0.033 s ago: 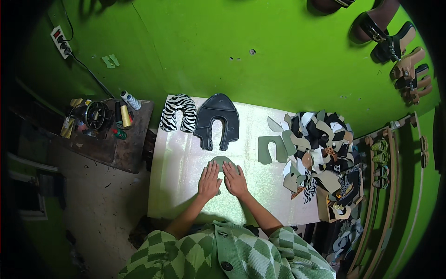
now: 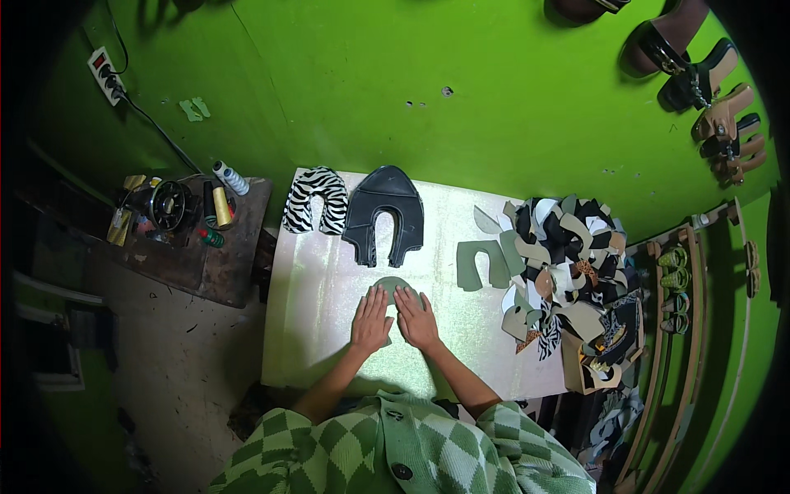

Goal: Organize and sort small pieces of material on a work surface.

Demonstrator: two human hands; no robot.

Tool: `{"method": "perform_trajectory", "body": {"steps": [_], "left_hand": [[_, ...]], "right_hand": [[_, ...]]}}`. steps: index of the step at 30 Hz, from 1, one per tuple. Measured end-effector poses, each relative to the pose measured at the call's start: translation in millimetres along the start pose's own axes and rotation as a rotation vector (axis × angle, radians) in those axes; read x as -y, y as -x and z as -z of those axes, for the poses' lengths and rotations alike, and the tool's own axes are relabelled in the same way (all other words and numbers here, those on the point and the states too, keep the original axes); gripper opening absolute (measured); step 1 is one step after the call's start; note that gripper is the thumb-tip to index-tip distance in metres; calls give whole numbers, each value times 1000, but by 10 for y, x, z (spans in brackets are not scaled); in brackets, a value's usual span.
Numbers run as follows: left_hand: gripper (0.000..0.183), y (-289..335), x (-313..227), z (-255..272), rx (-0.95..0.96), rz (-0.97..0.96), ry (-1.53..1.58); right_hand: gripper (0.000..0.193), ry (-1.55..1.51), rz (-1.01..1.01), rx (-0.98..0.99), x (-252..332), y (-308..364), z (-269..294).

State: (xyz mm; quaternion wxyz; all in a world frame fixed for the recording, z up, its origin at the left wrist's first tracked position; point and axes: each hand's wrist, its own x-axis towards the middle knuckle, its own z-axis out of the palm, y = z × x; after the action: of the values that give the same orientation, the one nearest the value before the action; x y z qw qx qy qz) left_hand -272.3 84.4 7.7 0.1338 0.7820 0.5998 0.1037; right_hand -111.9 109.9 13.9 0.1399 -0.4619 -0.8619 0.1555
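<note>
**Both hands flat on a green cut-out at the middle of the bench**

The person leaned over the pale bench [image 2: 313, 329], and both hands lay side by side at the centre of the frame. The left hand [image 2: 370, 319] was spread flat, fingers straight and close together, pressing down on the lower left part of a grey-green cut piece [image 2: 393, 285]. The right hand [image 2: 417, 318] lay just beside it, also open and flat, covering the piece's lower right. Only the rounded top of the piece showed above the fingertips; neither hand pinched anything.

Above the hands, toward the top of the bench, a black horseshoe-shaped piece [image 2: 384, 216] lay flat, with a zebra-striped piece [image 2: 316, 200] of the same shape just to its left. To the right of centre sat another green cut-out [image 2: 485, 263], and beyond it a heap of mixed cut pieces [image 2: 564, 255] filled the bench's right end. At the left of the frame a dark side table [image 2: 222, 272] carried thread spools [image 2: 222, 206]. Sandals [image 2: 724, 119] hung on the green wall at upper right.
</note>
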Motion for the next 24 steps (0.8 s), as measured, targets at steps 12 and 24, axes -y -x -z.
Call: {"method": "perform_trajectory", "body": {"steps": [12,24], "left_hand": [[65,-40,-18,6,20,30,30],[60,0,-74,66,-49,1,86]], "right_hand": [[58,-58,-15,-6,-35,-31,-1],[56,-286,-12,-55,-79,39,116]]}}
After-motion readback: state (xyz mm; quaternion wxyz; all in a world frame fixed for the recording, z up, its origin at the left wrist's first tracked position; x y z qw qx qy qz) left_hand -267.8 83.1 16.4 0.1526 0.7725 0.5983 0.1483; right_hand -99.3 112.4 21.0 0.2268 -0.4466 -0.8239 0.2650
